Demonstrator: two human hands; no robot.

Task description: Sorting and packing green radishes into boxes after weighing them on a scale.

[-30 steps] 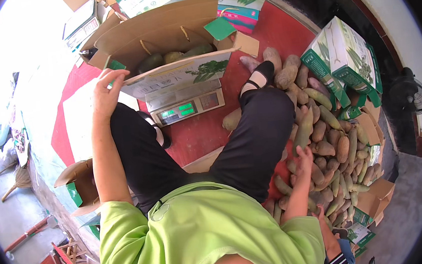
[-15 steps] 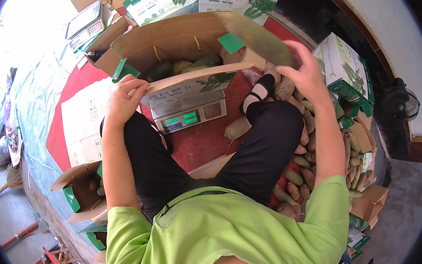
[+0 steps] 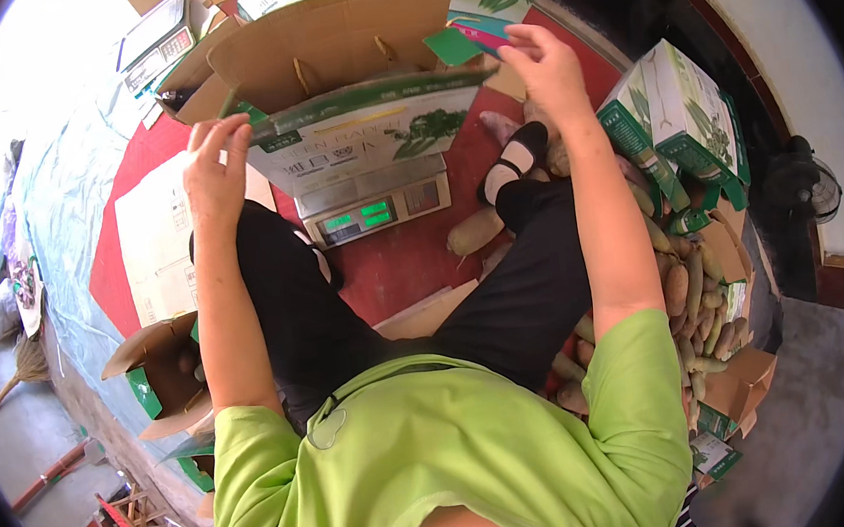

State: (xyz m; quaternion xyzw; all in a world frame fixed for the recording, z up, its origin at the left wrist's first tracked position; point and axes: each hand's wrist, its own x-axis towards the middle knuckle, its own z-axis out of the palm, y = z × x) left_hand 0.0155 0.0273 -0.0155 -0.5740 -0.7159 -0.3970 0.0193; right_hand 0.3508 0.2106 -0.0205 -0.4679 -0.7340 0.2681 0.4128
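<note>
In front of me a cardboard box [image 3: 346, 140] stands on a silver electronic scale [image 3: 421, 193] with lit green displays. Its white-and-green printed near side is raised and hides the inside; the brown far flap [image 3: 332, 35] with two rope handles stands up behind. My left hand [image 3: 212, 181] is closed, fingertips pinching the box's left near corner. At the right corner, my right hand [image 3: 554, 76] has thumb and fingers pinched at the box flap, beside a green tab [image 3: 451, 47] and a pink-and-blue patch [image 3: 482, 33] I cannot identify.
Many long radishes [image 3: 680, 286] are heaped at my right, and one radish [image 3: 476, 231] lies by my foot. Printed cartons [image 3: 683, 125] stand at the right. A flat cardboard sheet [image 3: 154, 242] and an open box [image 3: 165, 371] are at left. Another scale [image 3: 157, 51] is far left.
The box's near side has swung up, covering the green vegetables seen inside before. Both hands have moved farther away, the right also leftward. A blurred greenish shape near the right hand no longer shows.
</note>
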